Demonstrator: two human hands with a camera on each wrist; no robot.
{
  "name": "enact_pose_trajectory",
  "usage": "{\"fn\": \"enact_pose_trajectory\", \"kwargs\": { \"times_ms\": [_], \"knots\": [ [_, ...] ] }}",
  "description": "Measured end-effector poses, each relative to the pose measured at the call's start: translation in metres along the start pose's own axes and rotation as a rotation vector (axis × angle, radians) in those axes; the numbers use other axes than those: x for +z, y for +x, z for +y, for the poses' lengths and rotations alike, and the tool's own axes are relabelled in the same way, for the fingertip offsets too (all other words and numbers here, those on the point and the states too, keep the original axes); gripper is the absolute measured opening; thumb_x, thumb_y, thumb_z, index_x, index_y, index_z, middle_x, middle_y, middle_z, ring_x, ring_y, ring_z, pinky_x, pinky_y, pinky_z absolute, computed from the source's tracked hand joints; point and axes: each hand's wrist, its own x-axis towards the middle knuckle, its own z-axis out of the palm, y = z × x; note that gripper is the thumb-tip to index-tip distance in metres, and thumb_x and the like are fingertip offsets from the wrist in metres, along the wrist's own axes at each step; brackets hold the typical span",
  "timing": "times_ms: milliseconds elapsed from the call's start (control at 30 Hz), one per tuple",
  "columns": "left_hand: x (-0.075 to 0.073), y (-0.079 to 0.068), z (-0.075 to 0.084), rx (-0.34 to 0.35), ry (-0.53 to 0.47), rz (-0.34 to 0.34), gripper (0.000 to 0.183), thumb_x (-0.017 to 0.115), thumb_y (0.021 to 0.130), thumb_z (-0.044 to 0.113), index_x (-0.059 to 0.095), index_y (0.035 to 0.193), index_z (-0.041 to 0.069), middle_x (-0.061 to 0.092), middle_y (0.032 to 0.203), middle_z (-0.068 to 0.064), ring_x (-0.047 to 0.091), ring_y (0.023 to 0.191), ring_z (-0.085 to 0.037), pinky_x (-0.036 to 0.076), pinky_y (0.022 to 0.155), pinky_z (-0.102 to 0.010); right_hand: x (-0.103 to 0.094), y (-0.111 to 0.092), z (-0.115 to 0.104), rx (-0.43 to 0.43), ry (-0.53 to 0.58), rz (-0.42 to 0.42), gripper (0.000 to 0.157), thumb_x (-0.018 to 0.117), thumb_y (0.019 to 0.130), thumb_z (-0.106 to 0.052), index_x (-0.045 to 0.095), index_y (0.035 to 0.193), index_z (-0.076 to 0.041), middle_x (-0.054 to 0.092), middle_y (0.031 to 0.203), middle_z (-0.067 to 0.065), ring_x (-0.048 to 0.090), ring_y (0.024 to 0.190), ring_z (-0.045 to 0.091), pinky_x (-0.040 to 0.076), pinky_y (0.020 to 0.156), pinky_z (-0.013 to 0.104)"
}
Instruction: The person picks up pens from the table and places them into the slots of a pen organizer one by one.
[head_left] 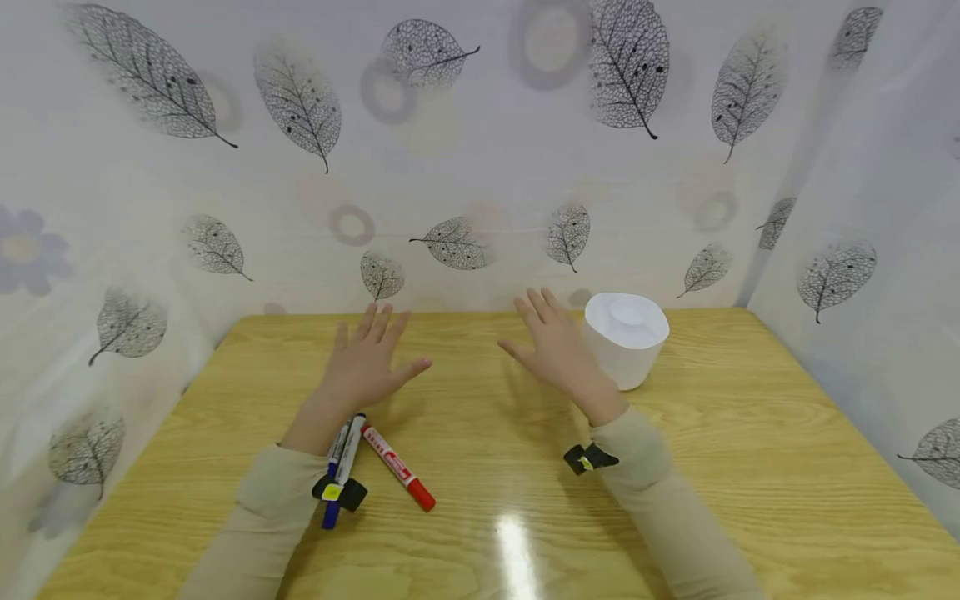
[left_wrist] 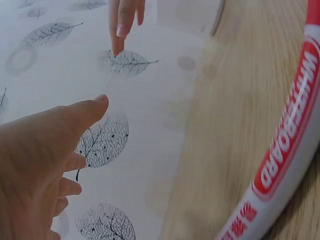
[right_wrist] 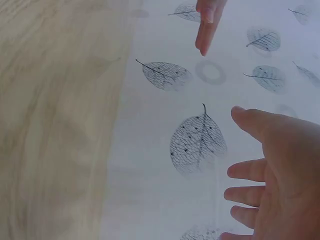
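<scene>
My left hand (head_left: 363, 367) is held over the left side of the table with fingers straight and thumb spread, holding nothing. Under its wrist lie a red whiteboard marker (head_left: 397, 467), a marker with a white barrel (head_left: 350, 450) and a blue-ended marker (head_left: 330, 512), the latter two partly hidden by the wrist strap. The red marker (left_wrist: 285, 160) looms large in the left wrist view. My right hand (head_left: 558, 350), fingers extended and also holding nothing, is just left of a white round container (head_left: 628, 337), overlapping its edge in the head view.
The wooden table (head_left: 465, 433) meets a pale leaf-print curtain (head_left: 465, 167) at its back edge, and the same cloth hangs at both sides. Each wrist wears a black strap (head_left: 591, 458). A bright reflection shows near the table's front.
</scene>
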Motion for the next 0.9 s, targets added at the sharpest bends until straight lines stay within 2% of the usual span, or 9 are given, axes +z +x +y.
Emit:
{"fn": "enact_pose_trajectory", "kwargs": {
  "times_ms": [200,300,600,900],
  "knots": [
    [0.0,0.011,0.019,0.047,-0.017,0.016,0.091,0.038,0.089,0.075,0.011,0.158,0.023,0.006,0.165,-0.009,-0.004,0.153,-0.03,0.003,0.116,-0.066,-0.02,-0.012,0.016,-0.019,-0.005,0.133,0.076,0.055,0.095,-0.052,0.034,0.151,-0.006,0.029,0.158,0.017,0.017,0.15,0.035,0.026,0.116,0.057],
    [0.0,0.016,0.033,0.073,-0.02,0.018,0.09,0.041,0.089,0.073,0.011,0.158,0.023,0.007,0.165,-0.008,-0.003,0.153,-0.029,0.003,0.117,-0.065,-0.029,-0.02,0.028,-0.023,-0.01,0.163,0.078,0.058,0.093,-0.052,0.033,0.151,-0.005,0.029,0.158,0.018,0.016,0.15,0.036,0.022,0.118,0.055],
    [0.003,0.037,0.079,0.145,-0.037,0.029,0.092,0.042,0.089,0.074,0.009,0.158,0.022,0.006,0.165,-0.005,-0.003,0.154,-0.025,0.001,0.12,-0.059,-0.043,-0.041,0.076,0.025,-0.01,0.186,0.081,0.061,0.09,-0.051,0.035,0.149,-0.002,0.031,0.156,0.023,0.017,0.149,0.041,0.02,0.117,0.059],
    [0.003,0.068,0.12,0.202,-0.025,0.029,0.096,0.042,0.086,0.077,0.007,0.158,0.023,0.006,0.165,-0.003,-0.002,0.154,-0.023,0.004,0.12,-0.058,-0.048,-0.057,0.119,0.073,-0.043,0.178,0.087,0.06,0.089,-0.057,0.036,0.146,0.005,0.031,0.153,0.029,0.019,0.147,0.045,0.021,0.115,0.061]
  ]
}}
